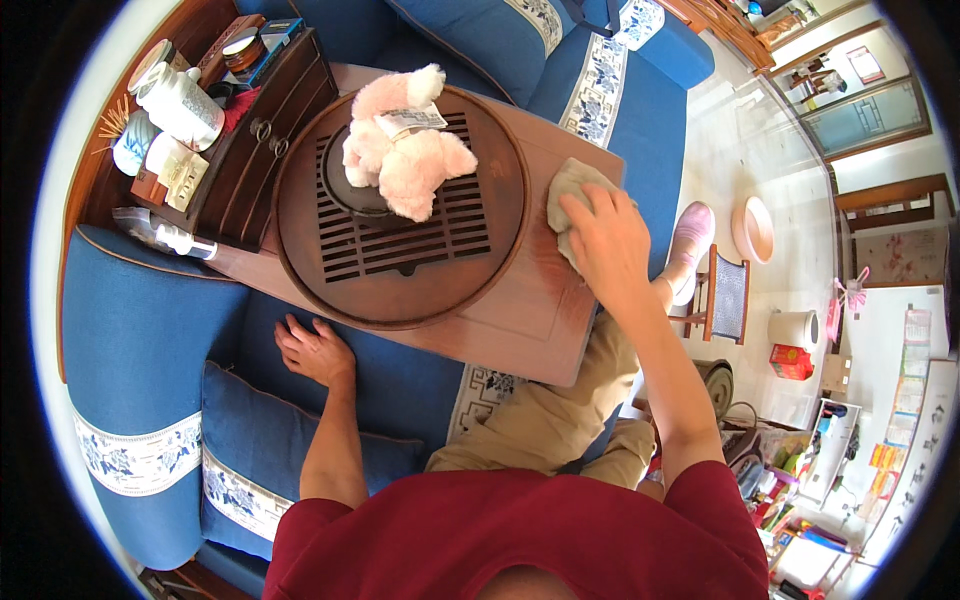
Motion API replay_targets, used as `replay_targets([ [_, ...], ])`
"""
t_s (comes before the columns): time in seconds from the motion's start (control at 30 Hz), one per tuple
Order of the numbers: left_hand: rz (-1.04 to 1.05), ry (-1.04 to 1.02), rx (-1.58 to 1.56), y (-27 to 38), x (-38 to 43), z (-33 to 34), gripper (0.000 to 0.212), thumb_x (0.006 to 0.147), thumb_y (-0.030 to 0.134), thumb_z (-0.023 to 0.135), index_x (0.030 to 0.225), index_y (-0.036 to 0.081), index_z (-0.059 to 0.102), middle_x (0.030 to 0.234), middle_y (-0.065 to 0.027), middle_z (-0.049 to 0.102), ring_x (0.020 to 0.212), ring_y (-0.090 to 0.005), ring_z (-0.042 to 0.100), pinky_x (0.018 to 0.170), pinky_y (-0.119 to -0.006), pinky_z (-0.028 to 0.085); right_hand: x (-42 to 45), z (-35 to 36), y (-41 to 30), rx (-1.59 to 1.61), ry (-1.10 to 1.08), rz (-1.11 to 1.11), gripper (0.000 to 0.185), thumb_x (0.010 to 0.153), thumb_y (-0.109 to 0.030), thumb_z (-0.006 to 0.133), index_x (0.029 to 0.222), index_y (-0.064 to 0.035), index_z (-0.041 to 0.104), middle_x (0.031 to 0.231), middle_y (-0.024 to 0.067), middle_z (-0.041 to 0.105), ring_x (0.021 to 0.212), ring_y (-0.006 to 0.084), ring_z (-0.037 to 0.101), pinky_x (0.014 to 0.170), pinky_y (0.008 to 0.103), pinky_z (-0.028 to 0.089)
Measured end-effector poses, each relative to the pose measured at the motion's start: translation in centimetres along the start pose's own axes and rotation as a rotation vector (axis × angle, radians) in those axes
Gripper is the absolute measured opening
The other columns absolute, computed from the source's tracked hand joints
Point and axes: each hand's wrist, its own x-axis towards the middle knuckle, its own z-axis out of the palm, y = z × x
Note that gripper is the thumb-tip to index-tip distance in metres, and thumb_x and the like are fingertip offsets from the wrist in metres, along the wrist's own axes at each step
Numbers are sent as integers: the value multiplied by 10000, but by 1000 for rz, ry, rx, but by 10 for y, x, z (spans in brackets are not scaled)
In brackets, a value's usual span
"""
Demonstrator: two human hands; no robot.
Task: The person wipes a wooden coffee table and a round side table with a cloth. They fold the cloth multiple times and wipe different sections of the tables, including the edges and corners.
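Note:
My right hand [611, 244] presses a grey-beige cloth [576, 191] onto the right part of a wooden table [517, 330], where the surface looks damp and streaked. My left hand [316, 351] rests with fingers apart on the blue sofa seat [390, 360], beside the table's near edge, and holds nothing. Between and beyond the hands, a round wooden tea tray [510, 202] with a slatted centre stands on the table. On it lies a pink plush toy [420, 169] with a white label, over a dark round piece [346, 187].
A dark wooden drawer chest [277, 112] at the left carries a white bottle [180, 105], an amber jar [244, 54] and a cup of toothpicks [135, 142]. Blue cushions lie around. Beyond the table's right end are a folding stool [726, 296] and a pink basin [753, 230] on the floor.

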Motion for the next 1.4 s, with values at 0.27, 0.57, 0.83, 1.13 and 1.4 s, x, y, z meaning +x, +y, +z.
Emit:
replay_targets([
  [0.27, 8, -7, -7, 3, 2, 4, 535, 1020, 383, 554, 1466, 89, 523, 1560, -152, 460, 1458, -330, 406, 1167, -502, 334, 98, 44, 56, 39, 30, 301, 329, 905, -184, 630, 1229, -181, 688, 1174, 73, 681, 1053, 322, 631, 889, 458, 547],
  [0.57, -20, -2, -6, 3, 2, 2, 514, 1022, 381, 565, 1450, 98, 538, 1559, -138, 464, 1449, -322, 418, 1167, -504, 337, -44, 7, 26, 83, 29, 381, 369, 872, -148, 669, 1239, -135, 632, 1136, 162, 631, 1015, 365, 611, 817, 481, 554],
  [0.83, -17, 3, 12, -2, 0, 8, 518, 1011, 379, 585, 1454, 113, 538, 1561, -130, 465, 1453, -325, 416, 1165, -506, 344, -49, -18, -23, 117, -1, 161, 398, 785, -87, 708, 1179, -143, 686, 1141, 96, 640, 1026, 315, 619, 811, 428, 557],
  [1.13, 0, 14, 2, 3, 0, 8, 529, 1005, 372, 592, 1458, 104, 533, 1552, -145, 472, 1450, -328, 417, 1161, -502, 343, 95, 48, 23, 144, 142, 112, 324, 860, -127, 677, 1183, -145, 705, 1066, 95, 681, 1017, 324, 637, 864, 449, 550],
  [1.4, 6, 10, -8, 3, 0, -2, 522, 1011, 367, 583, 1451, 92, 532, 1550, -156, 470, 1446, -338, 415, 1164, -502, 339, 7, 9, -23, 158, 26, 122, 351, 801, -103, 715, 1149, -143, 685, 1098, 84, 618, 1041, 306, 605, 839, 426, 559],
])
